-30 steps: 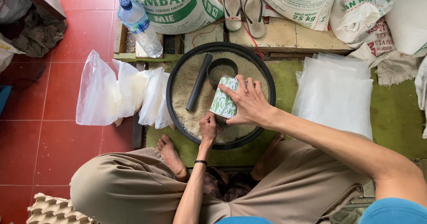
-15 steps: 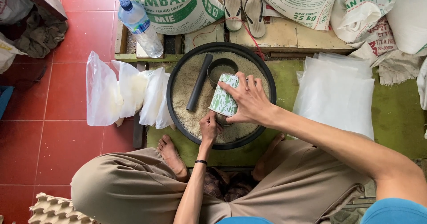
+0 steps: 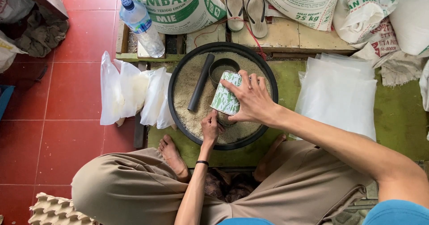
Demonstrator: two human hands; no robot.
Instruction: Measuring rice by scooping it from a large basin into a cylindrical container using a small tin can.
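Much of the green-and-white can (image 3: 225,98) is covered by the right hand (image 3: 253,100), and its lower end cannot be made out. What the left hand (image 3: 210,127) is pinching under the can is hidden — only a dark rim is glimpsed there. The black basin (image 3: 178,75) is partly masked by both forearms. The printed sacks (image 3: 181,4) are cut off by the top edge, the egg tray (image 3: 56,210) by the bottom edge — and the person's right shoulder by the corner.
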